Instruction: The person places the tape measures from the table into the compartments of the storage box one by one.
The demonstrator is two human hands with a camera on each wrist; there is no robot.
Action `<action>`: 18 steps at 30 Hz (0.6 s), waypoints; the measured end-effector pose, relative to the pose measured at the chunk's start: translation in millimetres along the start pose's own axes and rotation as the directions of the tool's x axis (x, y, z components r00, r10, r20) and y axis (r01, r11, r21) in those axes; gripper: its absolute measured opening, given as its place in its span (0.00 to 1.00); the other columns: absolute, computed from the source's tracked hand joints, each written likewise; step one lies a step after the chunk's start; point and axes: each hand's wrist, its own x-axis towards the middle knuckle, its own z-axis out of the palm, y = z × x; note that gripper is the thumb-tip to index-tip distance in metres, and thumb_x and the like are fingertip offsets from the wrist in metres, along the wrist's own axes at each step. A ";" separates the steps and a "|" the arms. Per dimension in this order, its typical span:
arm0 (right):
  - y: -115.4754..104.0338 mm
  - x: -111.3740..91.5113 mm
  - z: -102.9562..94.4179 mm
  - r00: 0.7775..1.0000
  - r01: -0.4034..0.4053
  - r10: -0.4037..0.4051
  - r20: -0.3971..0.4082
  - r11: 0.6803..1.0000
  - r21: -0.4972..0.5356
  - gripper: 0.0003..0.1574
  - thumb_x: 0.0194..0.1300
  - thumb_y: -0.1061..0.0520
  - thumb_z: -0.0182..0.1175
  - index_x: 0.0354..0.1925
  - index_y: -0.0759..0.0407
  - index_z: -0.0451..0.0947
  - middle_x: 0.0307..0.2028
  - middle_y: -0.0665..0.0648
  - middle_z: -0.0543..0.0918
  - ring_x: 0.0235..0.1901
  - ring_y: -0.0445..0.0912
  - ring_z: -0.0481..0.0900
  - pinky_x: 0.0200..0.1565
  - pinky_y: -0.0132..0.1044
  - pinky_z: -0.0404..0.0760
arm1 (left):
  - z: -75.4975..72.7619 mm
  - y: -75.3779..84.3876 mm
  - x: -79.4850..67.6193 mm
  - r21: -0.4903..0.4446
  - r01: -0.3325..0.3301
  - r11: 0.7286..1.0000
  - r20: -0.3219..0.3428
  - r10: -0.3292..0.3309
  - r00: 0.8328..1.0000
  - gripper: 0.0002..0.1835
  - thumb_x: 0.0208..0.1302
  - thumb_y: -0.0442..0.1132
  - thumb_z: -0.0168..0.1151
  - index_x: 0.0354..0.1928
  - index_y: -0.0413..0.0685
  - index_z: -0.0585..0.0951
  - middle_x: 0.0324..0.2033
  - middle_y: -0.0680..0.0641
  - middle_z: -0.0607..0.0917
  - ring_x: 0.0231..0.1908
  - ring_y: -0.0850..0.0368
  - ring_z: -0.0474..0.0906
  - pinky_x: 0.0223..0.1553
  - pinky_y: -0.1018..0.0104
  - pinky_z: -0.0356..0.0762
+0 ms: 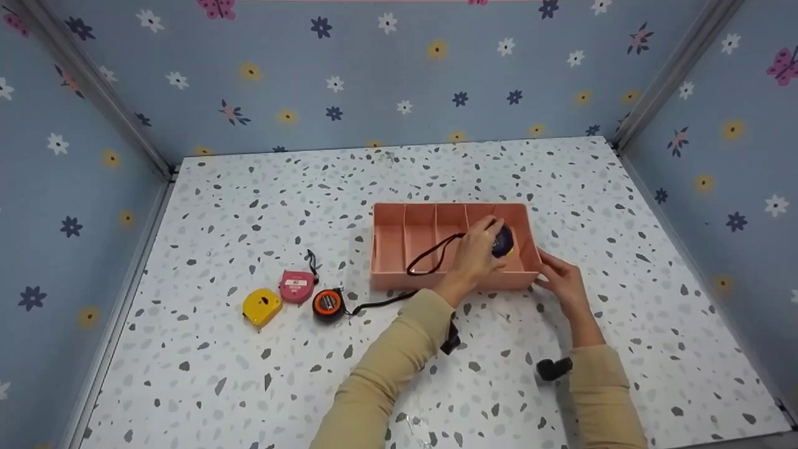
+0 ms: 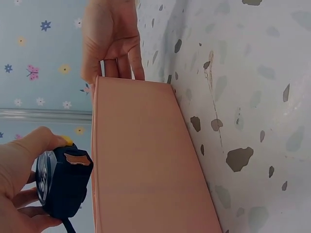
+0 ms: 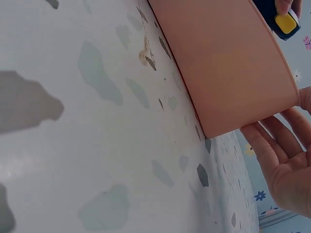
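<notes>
No full word or number can be read for certain. At the lower left of the left wrist view, the dark blue tape measure (image 2: 68, 184) has short white lettering (image 2: 43, 179) on its flat face, with S-like shapes, too slanted to make out. In the head view, left of the lower middle, the pink tape measure (image 1: 297, 287) carries a white label with dark print, too small to read. Just right of it and lower, the orange-and-black tape measure (image 1: 328, 304) shows pale, blurred print on its round face. The yellow tape measure (image 1: 262, 308), farther left, bears an unreadable dark mark.
</notes>
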 end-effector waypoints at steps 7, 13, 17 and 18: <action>0.8 -0.7 1.1 1.000 -0.002 0.002 -0.008 0.999 -0.033 0.32 0.58 0.48 0.58 0.59 0.57 0.67 0.58 0.59 0.69 0.49 0.46 0.74 0.40 0.34 0.78 | 9.4 -2.6 5.7 -0.056 0.052 0.997 0.033 -0.050 0.998 0.40 0.42 0.42 0.72 0.61 0.45 0.66 0.59 0.44 0.66 0.57 0.53 0.64 0.53 0.68 0.67; -0.5 -1.3 2.7 0.999 -0.036 0.035 -0.028 0.998 -0.048 0.33 0.57 0.46 0.59 0.59 0.55 0.67 0.58 0.58 0.68 0.50 0.47 0.73 0.41 0.36 0.77 | 16.6 -6.9 9.1 -0.149 0.101 0.984 0.038 -0.097 0.995 0.39 0.42 0.40 0.72 0.60 0.44 0.67 0.58 0.44 0.67 0.56 0.52 0.66 0.51 0.69 0.69; -11.4 -6.9 5.6 0.999 -0.044 0.043 -0.020 0.998 -0.039 0.32 0.58 0.49 0.58 0.59 0.57 0.67 0.58 0.58 0.68 0.50 0.48 0.73 0.42 0.37 0.77 | 19.8 -7.1 11.1 -0.186 0.116 0.976 0.033 -0.112 0.993 0.39 0.42 0.39 0.72 0.60 0.44 0.67 0.58 0.43 0.67 0.56 0.52 0.65 0.51 0.68 0.68; -13.5 -7.5 5.9 0.999 -0.051 0.050 -0.017 0.998 -0.043 0.31 0.58 0.50 0.58 0.59 0.56 0.67 0.58 0.58 0.68 0.50 0.47 0.73 0.41 0.36 0.77 | 20.4 -6.8 11.7 -0.188 0.117 0.975 0.032 -0.113 0.993 0.39 0.42 0.38 0.72 0.60 0.44 0.68 0.58 0.43 0.67 0.56 0.52 0.65 0.51 0.68 0.68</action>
